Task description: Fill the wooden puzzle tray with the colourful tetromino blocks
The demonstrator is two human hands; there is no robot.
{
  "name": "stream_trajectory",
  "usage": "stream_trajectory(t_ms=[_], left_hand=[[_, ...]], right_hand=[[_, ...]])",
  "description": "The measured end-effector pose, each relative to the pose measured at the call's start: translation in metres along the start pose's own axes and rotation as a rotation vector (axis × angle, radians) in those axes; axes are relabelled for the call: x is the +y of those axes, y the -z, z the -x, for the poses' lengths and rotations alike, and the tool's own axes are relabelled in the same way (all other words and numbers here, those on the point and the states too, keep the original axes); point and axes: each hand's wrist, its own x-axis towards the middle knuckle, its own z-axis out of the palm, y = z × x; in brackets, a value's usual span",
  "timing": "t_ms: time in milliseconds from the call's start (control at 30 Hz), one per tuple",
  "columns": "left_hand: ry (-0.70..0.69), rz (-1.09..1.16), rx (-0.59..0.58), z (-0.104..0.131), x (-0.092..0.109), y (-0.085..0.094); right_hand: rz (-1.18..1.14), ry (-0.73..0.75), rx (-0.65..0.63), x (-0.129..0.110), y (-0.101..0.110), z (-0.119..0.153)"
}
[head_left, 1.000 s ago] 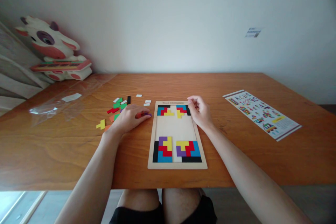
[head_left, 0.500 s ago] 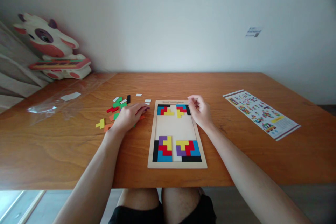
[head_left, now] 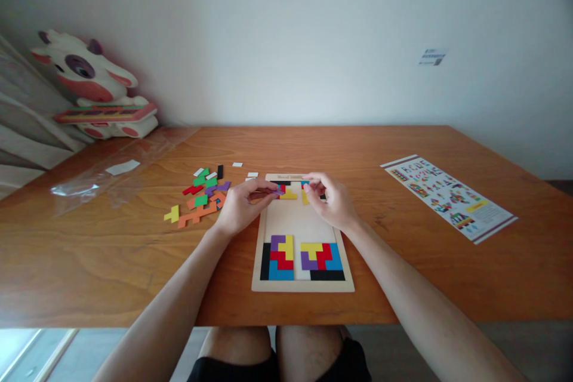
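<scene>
A wooden tray (head_left: 303, 287) lies on the table with coloured pieces fitted at its top and bottom corners and a bare middle band. Over its upper left part, my left hand (head_left: 248, 205) pinches a purple piece (head_left: 278, 192). My right hand (head_left: 332, 200) hovers at the upper right of the tray, thumb and index finger apart, with nothing visible between them. A yellow piece (head_left: 305, 197) shows just left of my right fingertips. Loose pieces, among them an orange piece (head_left: 208, 210) and a yellow piece (head_left: 172, 213), lie left of the tray.
A printed sheet (head_left: 450, 197) lies on the right of the table (head_left: 403, 286). At the back left stand a cow-shaped toy keyboard (head_left: 105, 113) and a clear plastic bag (head_left: 89, 185). White pieces (head_left: 237, 165) rest behind the loose pile.
My left hand has moved right from the loose pieces to above the tray, carrying the purple piece. My right hand has shifted slightly left and down, uncovering more orange and purple pieces is my left hand's departure.
</scene>
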Motion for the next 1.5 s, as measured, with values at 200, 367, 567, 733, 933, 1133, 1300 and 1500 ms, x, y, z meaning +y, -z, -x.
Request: stream_trajectory(t_ms=[200,367,567,733,933,1133,1300,1500], left_hand=[[0.073,0.154,-0.02,0.001,0.01,-0.02],[0.106,0.234,-0.033,0.001,0.014,-0.024],[0.091,0.228,-0.052,0.002,0.015,-0.025],[0.067,0.145,-0.037,0.003,0.013,-0.024],[0.048,-0.075,-0.009,0.004,0.015,-0.02],[-0.173,-0.361,-0.124,0.005,0.019,-0.02],[-0.316,-0.491,-0.336,0.0,0.019,-0.024],[-0.288,-0.545,-0.491,-0.004,0.022,-0.032]], right_hand=[[-0.024,0.148,-0.143,-0.013,-0.005,-0.001],[-0.101,0.109,-0.112,-0.017,-0.007,-0.003],[-0.235,-0.069,-0.199,-0.019,-0.003,-0.002],[-0.316,-0.214,-0.126,-0.012,0.002,-0.007],[-0.353,-0.366,-0.109,0.015,0.029,-0.012],[-0.201,-0.43,-0.24,0.026,0.049,-0.012],[-0.111,-0.448,-0.395,0.025,0.047,-0.011],[-0.051,-0.419,-0.384,0.024,0.043,-0.009]])
